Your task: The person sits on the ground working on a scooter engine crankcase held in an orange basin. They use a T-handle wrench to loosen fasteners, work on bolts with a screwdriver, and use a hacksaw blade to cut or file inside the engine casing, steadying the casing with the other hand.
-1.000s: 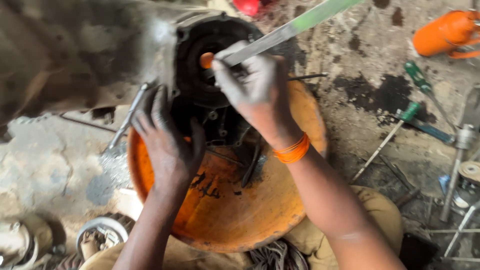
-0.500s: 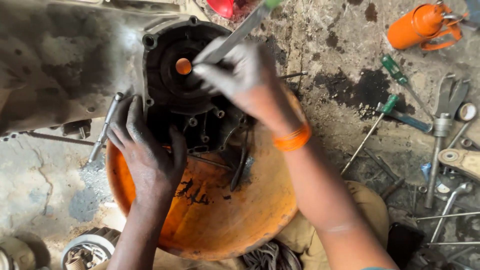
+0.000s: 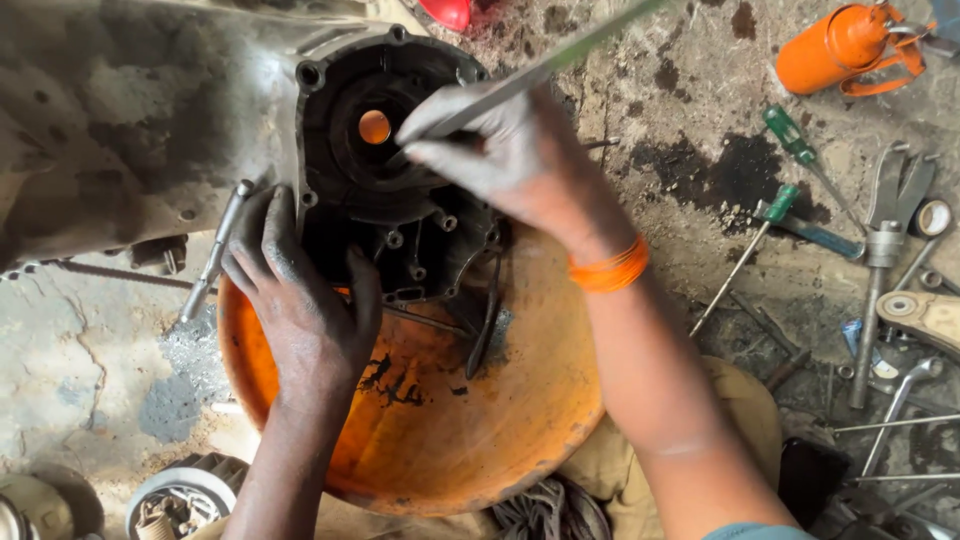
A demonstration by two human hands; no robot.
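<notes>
- Biggest thing first: the grey engine casing (image 3: 150,120) lies under and ahead of our left hand (image 3: 300,300), its black round housing (image 3: 385,190) hanging over the orange basin (image 3: 450,420) that sits below both wrists.
- Our left hand presses flat on the housing's near-left edge, fingers spread and wrapped round nothing; a bolt (image 3: 212,260) lies just off its little-finger side.
- Our right hand (image 3: 510,160) is clamped on the long flat tool (image 3: 540,72), thumb and fingers pinched around its shaft, tip angled down into the housing beside the orange-lit centre hole (image 3: 374,126).
- To do this well, we judge: keep the left palm bearing down so the casing can't rock, and work the tip with small, shallow strokes.
- Right wrist is cocked, forearm running back toward us; green screwdrivers (image 3: 790,140) lie well off to its outer side.
</notes>
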